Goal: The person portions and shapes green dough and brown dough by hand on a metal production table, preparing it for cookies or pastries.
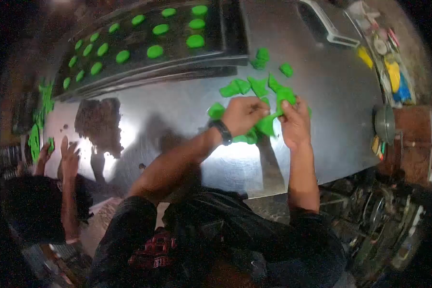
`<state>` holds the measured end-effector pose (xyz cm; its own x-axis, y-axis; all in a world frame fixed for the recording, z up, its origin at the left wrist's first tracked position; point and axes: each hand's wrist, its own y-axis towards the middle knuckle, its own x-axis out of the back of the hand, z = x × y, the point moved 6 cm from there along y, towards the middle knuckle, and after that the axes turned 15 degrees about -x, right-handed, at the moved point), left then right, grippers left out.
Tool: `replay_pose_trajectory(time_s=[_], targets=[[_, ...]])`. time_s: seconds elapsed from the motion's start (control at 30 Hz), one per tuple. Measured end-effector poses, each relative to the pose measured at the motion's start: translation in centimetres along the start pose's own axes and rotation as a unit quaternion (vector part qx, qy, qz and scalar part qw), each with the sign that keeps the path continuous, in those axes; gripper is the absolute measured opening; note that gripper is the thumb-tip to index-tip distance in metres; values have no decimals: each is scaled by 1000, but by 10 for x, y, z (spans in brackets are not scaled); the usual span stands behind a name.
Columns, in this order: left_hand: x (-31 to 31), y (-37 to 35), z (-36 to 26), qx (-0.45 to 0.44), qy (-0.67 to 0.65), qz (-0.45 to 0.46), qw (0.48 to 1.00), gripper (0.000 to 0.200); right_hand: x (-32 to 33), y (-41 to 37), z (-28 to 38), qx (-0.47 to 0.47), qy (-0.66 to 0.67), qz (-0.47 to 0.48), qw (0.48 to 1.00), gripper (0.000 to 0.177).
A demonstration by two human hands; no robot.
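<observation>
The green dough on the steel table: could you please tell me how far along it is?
Looks done: rows of green rounds sit on the dark tray. In hand: the left hand and right hand pinch a green piece between them. Left: loose green chunks lie on the table beside them.

Readable text: none.
Shirt print [151, 252], below the left hand [242, 115]: red marks, too blurred to read.

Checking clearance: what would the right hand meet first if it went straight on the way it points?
Probably the loose green piece on the steel table, just beyond the green dough that the right hand grips; depth is unclear.
</observation>
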<state>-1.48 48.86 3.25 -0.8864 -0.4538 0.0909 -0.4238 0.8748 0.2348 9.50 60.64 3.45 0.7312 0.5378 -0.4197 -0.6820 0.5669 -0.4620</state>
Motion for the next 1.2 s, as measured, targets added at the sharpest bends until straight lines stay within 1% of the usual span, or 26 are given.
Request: replay_pose_trajectory(time_s=[0.03,0.07,0.17,0.2,0.27,0.3,0.33,0.4,0.5,0.53,0.57,0.63,0.7,0.73,0.77,0.8,0.83,0.87,0.93,0.97,1.0,1.03,1.07,1.13,1.17,1.2], targets=[[10,-11,5,40,-16,-23,999,28,14,3,3,21,-4,-33,999,30],[21,-20,6,4,-11,-39,999,19,26,3,11,42,-6,-67,997,29],[37,-55,10,106,-54,51,992,19,53,0,52,107,83,-95,986,25],[41,-63,10,129,-69,36,989,21,57,-3,65,119,92,-71,986,24],[42,-65,6,41,-48,-12,998,31,54,-16,88,143,110,-24,983,22],[41,-61,3,-6,-38,-34,999,36,47,-19,87,121,107,-2,987,22],[39,-55,-15,-74,64,-57,994,41,32,-25,81,99,101,18,990,23],[25,-47,-60,-199,267,-103,937,52,14,-29,61,49,74,56,994,24],[-5,-48,-62,-205,246,-60,945,59,-42,-53,10,1,69,98,993,31],[-9,-56,-61,-164,224,-50,959,53,-38,-47,-15,-17,69,89,994,34],[-11,-65,-54,-31,154,-60,986,40,-40,-49,-34,-61,104,102,987,36],[-11,-91,-26,42,161,1,986,28,-23,-50,-51,-83,114,21,990,37],[-5,-116,-19,-13,196,11,980,21,-10,-56,-39,-32,123,-51,991,37],[-4,-129,0,-161,256,4,953,17,14,-45,-25,4,140,-50,989,37],[1,-142,14,-71,256,47,963,16,41,-37,-10,39,155,-49,986,36],[16,-158,24,-6,152,3,988,15,44,-51,24,149,121,-122,974,34],[32,-171,34,31,114,-50,992,15,42,-67,57,259,85,-190,943,31],[48,-184,41,64,73,-108,989,16,55,-63,65,327,-2,-239,914,32],[81,-199,32,3,261,-152,953,23,83,-48,63,448,-177,-322,815,36],[89,-201,14,-66,413,-126,899,26,89,-26,36,431,-342,-328,768,39],[103,-216,39,5,394,-131,910,25,96,-4,2,406,-497,-323,696,42],[117,-232,64,77,375,-136,914,25,98,8,-30,319,-613,-313,652,42],[124,-232,70,84,296,-198,931,24,94,14,-59,230,-714,-296,591,43],[131,-221,57,124,77,-351,925,26,82,13,-63,300,-672,-280,616,45],[128,-201,28,160,-62,-429,887,27,80,25,-69,230,-672,-246,659,45],[125,-182,9,120,-93,-447,882,31,73,42,-71,160,-664,-215,698,46]])
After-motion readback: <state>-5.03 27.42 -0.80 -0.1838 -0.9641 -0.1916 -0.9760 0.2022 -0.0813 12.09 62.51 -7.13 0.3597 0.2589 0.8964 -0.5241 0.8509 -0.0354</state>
